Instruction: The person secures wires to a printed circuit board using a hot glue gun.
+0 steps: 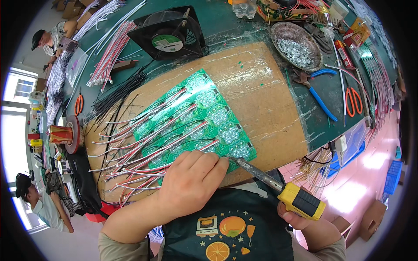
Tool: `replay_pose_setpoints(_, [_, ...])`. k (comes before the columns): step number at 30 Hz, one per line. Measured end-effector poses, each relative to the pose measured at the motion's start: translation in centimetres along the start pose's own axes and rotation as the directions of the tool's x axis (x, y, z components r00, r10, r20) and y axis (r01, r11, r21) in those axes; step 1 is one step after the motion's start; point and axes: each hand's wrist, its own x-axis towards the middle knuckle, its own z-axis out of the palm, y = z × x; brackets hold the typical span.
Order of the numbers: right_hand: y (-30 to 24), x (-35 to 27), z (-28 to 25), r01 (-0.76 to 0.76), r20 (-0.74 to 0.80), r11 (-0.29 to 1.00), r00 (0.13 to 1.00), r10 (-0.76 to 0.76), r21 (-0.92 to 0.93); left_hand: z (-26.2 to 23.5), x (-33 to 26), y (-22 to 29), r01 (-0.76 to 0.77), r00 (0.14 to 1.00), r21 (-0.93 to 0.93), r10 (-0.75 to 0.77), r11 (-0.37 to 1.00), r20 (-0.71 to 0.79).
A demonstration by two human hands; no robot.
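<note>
A panel of green circuit boards [226, 113] lies on a brown board, with rows of red, white and black wires [143, 148] trailing off it to the left. My left hand [191, 180] is closed in a pinch at the panel's near edge. Its curled fingers hide whatever is between them. My right hand [298, 221] grips the yellow handle of a soldering iron [261, 176]. The iron's tip reaches the panel's near edge, right beside my left fingertips.
The brown board [278, 108] sits on a green table. Behind stands a black fan [170, 37]. To the right are a metal dish of solder scraps [298, 48], blue-handled pliers [320, 95] and orange scissors [353, 102]. A wire spool [75, 134] stands left. Two people sit further left.
</note>
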Motion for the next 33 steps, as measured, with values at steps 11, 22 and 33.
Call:
replay_pose_setpoints(11, [-0.08,-0.03,-0.13,-0.037,0.025,0.999,0.999,0.036,0.008,-0.23,0.06,0.07,-0.001,1.000,-0.004,0.001,1.000,0.021])
replay_pose_setpoints(22, [-0.55,-0.10,-0.11,-0.041,-0.014,0.991,0.999,0.043,0.129,-0.32,0.06,0.15,0.001,0.999,0.013,-0.002,1.000,0.048])
replay_pose_setpoints(33, [0.00,-0.35,0.24,0.006,-0.045,0.999,0.999,-0.004,0.053,-0.27,0.16,0.22,-0.005,0.999,0.028,0.004,1.000,0.033])
